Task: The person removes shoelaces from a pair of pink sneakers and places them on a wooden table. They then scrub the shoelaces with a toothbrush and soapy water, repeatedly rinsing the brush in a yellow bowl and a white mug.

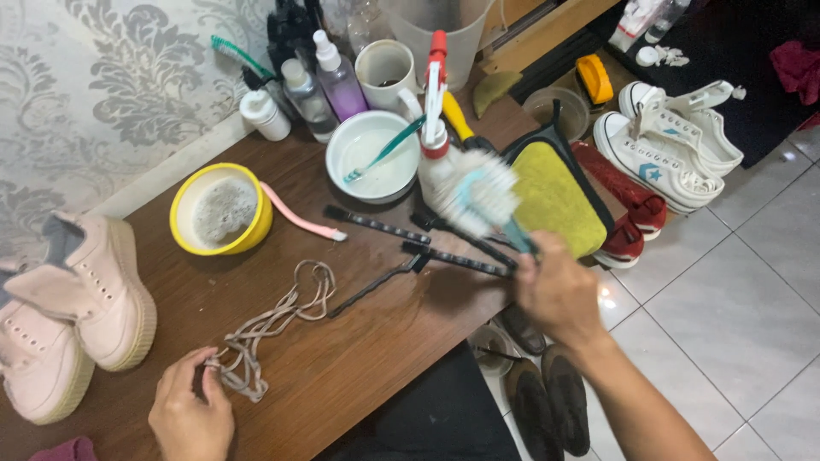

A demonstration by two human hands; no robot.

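Now your right hand (555, 290) is closed around a blurred teal-handled brush (483, 198) raised just right of the white bowl (369, 154), while your left hand (190, 410) pinches grubby laces (272, 329) lying on the counter (384, 341), well below that bowl.

A brown wooden table (367, 358) is set against a wall covered in grey damask-patterned wallpaper (111, 77). Pale glossy floor tiles (735, 282) with dark grout lines are seen to the right of the table, and a bright spot of light is reflected on one tile. A dark mat (735, 60) is laid at the far right.
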